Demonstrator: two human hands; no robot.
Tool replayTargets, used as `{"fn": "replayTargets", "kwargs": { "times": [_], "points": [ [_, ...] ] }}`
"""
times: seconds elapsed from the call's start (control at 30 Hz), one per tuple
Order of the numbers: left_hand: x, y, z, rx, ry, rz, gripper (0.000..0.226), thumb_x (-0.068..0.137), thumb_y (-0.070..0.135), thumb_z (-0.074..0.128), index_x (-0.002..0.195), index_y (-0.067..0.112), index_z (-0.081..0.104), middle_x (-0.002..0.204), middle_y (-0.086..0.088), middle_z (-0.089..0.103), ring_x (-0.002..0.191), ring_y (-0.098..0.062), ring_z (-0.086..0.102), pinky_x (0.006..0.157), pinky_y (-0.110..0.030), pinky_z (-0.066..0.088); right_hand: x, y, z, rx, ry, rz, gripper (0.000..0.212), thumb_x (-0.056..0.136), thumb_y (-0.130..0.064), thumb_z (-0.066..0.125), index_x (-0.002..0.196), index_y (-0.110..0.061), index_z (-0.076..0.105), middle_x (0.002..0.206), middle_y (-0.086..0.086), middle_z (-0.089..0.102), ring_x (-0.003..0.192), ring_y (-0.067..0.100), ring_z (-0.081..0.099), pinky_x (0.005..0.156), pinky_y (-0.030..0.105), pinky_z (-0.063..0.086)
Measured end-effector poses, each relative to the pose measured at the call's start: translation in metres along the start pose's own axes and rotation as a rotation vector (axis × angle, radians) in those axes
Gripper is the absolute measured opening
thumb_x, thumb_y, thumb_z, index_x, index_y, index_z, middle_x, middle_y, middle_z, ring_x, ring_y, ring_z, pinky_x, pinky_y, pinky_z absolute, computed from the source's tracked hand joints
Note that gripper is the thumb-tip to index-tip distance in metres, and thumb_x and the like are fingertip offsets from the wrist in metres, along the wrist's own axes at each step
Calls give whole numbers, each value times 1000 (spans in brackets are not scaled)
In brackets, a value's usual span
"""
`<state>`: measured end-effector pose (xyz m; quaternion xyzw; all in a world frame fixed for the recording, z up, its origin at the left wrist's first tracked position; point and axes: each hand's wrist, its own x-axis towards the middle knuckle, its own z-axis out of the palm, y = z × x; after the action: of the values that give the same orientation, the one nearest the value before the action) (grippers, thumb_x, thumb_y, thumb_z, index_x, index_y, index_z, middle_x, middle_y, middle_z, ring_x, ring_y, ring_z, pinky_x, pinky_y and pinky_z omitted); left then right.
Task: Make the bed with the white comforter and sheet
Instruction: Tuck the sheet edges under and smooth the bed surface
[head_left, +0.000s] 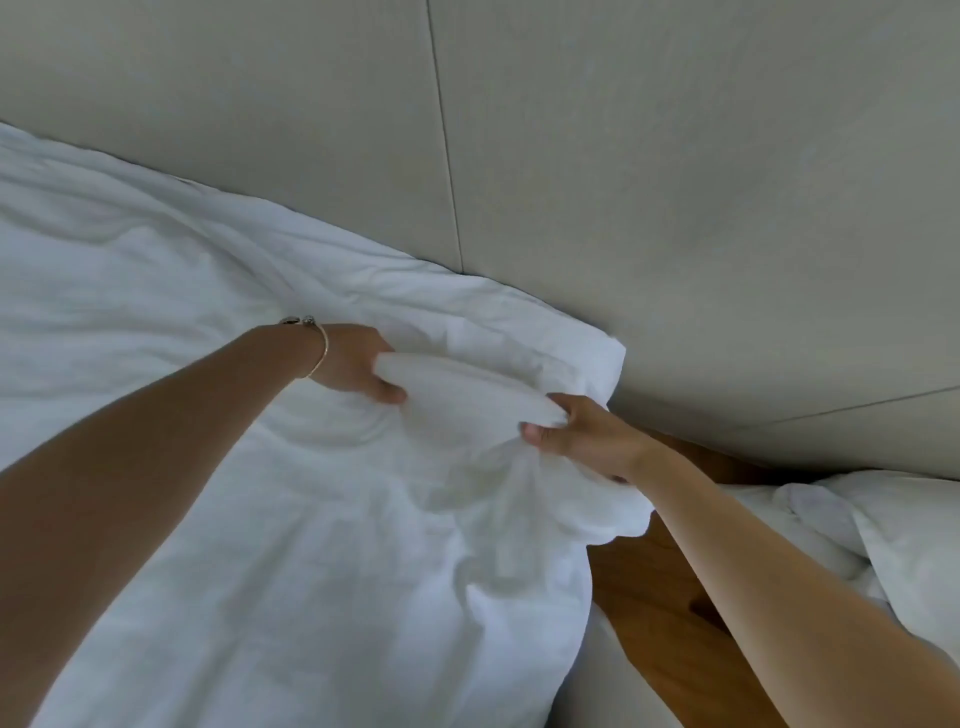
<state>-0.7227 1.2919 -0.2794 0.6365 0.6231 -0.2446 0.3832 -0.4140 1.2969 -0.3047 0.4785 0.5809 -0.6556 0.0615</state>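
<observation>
Reaching out over the bed, both hands clutch a bunched fold of the white comforter (260, 467) near its top corner: the left hand (353, 364), with a bracelet (318, 345) at the wrist, curls round one end, the right hand (576, 434) pinches the other. Beyond, the corner lies against the padded beige headboard (675, 182).

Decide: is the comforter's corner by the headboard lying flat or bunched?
Bunched: the left hand and right hand grip a raised fold of the comforter.

Two hands, the left hand (353, 364) and right hand (582, 436); one white comforter (260, 519); one bracelet (318, 345); two headboard panels (234, 104).
</observation>
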Motion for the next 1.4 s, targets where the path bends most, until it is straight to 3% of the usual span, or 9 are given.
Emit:
{"fn": "replayTargets", "kwargs": {
  "times": [0.23, 0.57, 0.67, 0.77, 0.9, 1.07, 1.17, 1.27, 1.4],
  "points": [
    [16, 21, -64, -182, 569, 23, 51, 79, 58, 67, 58, 15, 50, 61, -2, 55, 68, -27, 54, 65, -34, 45, 10, -63, -62, 96, 522, -222, 32, 87, -34, 71, 82, -3, 64, 66, 1, 51, 56, 11, 44, 51, 22, 36],
    [152, 35, -35, 272, 514, -143, 65, 77, 82, 41, 94, 25, 67, 102, 0, 68, 103, -22, 58, 90, -32, 37, 101, 13, -89, -631, 648, 268, 48, 86, -68, 44, 104, -28, 62, 113, -3, 61, 112, 22, 53, 94, 36, 35],
    [169, 38, -1, 139, 1003, -180, 41, 84, 56, 57, 88, 16, 64, 88, -8, 65, 91, -28, 54, 96, -36, 31, 116, 24, -57, -580, 929, 234, 38, 96, -46, 46, 118, -17, 58, 126, 7, 55, 119, 30, 48, 106, 42, 30],
    [156, 54, 32, -11, 1369, -244, 25, 85, 29, 60, 104, 12, 60, 109, -9, 60, 110, -28, 45, 109, -50, 28, 110, 13, -3, -611, 1132, -363, 29, 95, -23, 52, 121, -14, 60, 121, 9, 60, 113, 31, 53, 102, 42, 36],
    [123, 46, 76, -130, 799, -412, 75, 84, 79, 27, 149, 45, 15, 162, -8, 2, 148, -28, -6, 107, -69, -5, 102, 45, 7, -1006, 637, -253, 54, 99, -61, 17, 151, -49, 12, 163, -7, 9, 151, 21, 6, 119, 52, 6],
    [125, 27, 40, -185, 559, -314, 76, 77, 87, 11, 146, 55, -2, 160, 4, -19, 146, -18, -20, 104, -70, -13, 91, 46, -19, -250, 842, 590, 55, 100, -47, 9, 154, -36, 4, 163, 1, 9, 150, 31, 5, 116, 60, -3],
    [106, 6, 39, -393, 656, -124, 53, 99, 56, 27, 150, 41, 21, 162, 2, -3, 148, -12, -8, 114, -54, -9, 82, 18, 14, -783, 972, 63, 52, 102, -26, 30, 153, -18, 25, 160, 6, 23, 149, 28, 17, 119, 50, 3],
    [72, -31, 66, -368, 761, -211, 53, 101, 40, 33, 152, 33, 19, 162, -2, -5, 148, -16, -10, 117, -44, -5, 100, -40, 67, -949, 666, -544, 47, 99, -34, 34, 144, -24, 47, 151, 2, 42, 143, 24, 34, 117, 45, 21],
    [48, -104, 82, -313, 626, -451, 59, 98, 58, 17, 148, 47, -10, 158, 5, -25, 145, -18, -23, 115, -54, -11, 169, -117, 117, -948, 233, -492, 52, 104, -45, 24, 154, -35, 17, 163, -11, 6, 150, 12, -2, 122, 37, 0]
  ]
}}
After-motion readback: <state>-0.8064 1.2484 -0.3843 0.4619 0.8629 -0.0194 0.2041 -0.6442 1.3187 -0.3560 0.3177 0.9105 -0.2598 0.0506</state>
